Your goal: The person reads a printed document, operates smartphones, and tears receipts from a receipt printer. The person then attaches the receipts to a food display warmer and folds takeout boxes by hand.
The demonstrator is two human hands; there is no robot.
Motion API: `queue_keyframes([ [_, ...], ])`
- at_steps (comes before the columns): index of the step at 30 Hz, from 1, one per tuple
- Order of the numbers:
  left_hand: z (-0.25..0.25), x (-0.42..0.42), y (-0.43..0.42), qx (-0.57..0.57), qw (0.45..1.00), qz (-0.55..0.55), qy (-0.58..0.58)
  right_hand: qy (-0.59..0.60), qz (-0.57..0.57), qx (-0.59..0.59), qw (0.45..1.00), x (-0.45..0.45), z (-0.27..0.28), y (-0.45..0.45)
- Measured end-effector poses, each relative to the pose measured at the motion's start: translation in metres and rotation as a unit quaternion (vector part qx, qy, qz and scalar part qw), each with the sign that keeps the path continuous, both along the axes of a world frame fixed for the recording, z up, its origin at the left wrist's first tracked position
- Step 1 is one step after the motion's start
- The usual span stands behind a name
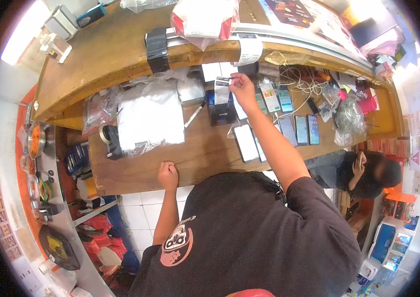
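Note:
My right hand (242, 89) reaches out over the desk, its fingers pinching the edge of a small printed white label (222, 90). Directly beneath the label is a dark blue box (221, 113). Just right of that arm and under it lie several smartphones, among them a white-screened phone (246, 142) and a phone with a lit screen (313, 129). My left hand (168, 174) rests as a closed fist on the front part of the wooden desk (140, 173), with nothing visible in it. Between the hands lies a white marker pen (194, 116).
A plastic-wrapped white stack (151, 116) lies at left beside a black tape dispenser (111, 141). White cables (303, 81) tangle at back right near plastic bags (347, 116). A raised wooden counter (106, 59) overhangs the back. Another person (368, 173) sits at right.

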State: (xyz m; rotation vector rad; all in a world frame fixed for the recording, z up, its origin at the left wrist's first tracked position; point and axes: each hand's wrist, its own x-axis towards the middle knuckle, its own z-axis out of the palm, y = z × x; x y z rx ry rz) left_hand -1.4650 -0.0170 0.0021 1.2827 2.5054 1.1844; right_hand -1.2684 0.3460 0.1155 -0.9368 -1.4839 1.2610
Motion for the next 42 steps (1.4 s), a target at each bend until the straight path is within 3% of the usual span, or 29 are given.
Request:
queue_keyframes([
  [4, 0.026, 0.008, 0.04, 0.059, 0.991, -0.047, -0.11, 0.0, -0.003, 0.01, 1.0, 0.003, 0.003, 0.003],
  [8, 0.059, 0.024, 0.127, 0.103, 0.97, -0.189, -0.11, 0.011, -0.008, 0.011, 1.0, 0.004, 0.002, 0.005],
  [10, 0.093, 0.039, 0.17, 0.067, 0.954, -0.199, -0.215, 0.025, -0.001, -0.002, 1.0, 0.005, 0.009, -0.001],
  [12, 0.126, 0.051, 0.208, 0.103, 0.964, -0.207, -0.129, 0.02, 0.007, -0.008, 1.0, 0.005, 0.021, -0.009],
  [15, 0.124, 0.057, 0.26, 0.114, 0.974, -0.192, -0.037, -0.008, 0.029, 0.0, 1.0, 0.009, 0.031, -0.017],
  [17, 0.121, 0.046, 0.284, 0.12, 0.951, -0.282, -0.04, -0.017, 0.009, 0.044, 0.999, 0.015, 0.032, -0.018],
  [18, 0.121, 0.044, 0.289, 0.121, 0.937, -0.325, -0.044, -0.022, 0.0, 0.064, 0.998, 0.018, 0.029, -0.02],
  [22, 0.132, 0.047, 0.29, 0.127, 0.919, -0.326, -0.178, -0.053, -0.049, -0.018, 0.997, 0.059, -0.001, -0.034],
  [23, 0.138, 0.05, 0.287, 0.129, 0.923, -0.315, -0.178, -0.035, -0.049, -0.003, 0.998, 0.069, -0.019, -0.037],
  [26, 0.153, 0.051, 0.281, 0.131, 0.914, -0.314, -0.222, -0.164, -0.035, -0.079, 0.983, 0.088, -0.04, -0.051],
  [30, 0.166, 0.043, 0.287, 0.112, 0.918, -0.326, -0.194, -0.164, 0.004, -0.036, 0.986, 0.069, -0.047, -0.051],
  [37, 0.182, 0.036, 0.29, 0.124, 0.921, -0.34, -0.146, -0.16, -0.034, 0.106, 0.981, 0.011, -0.023, -0.01],
  [42, 0.166, 0.032, 0.276, 0.152, 0.937, -0.243, -0.201, -0.159, -0.043, 0.051, 0.985, 0.001, 0.001, 0.009],
])
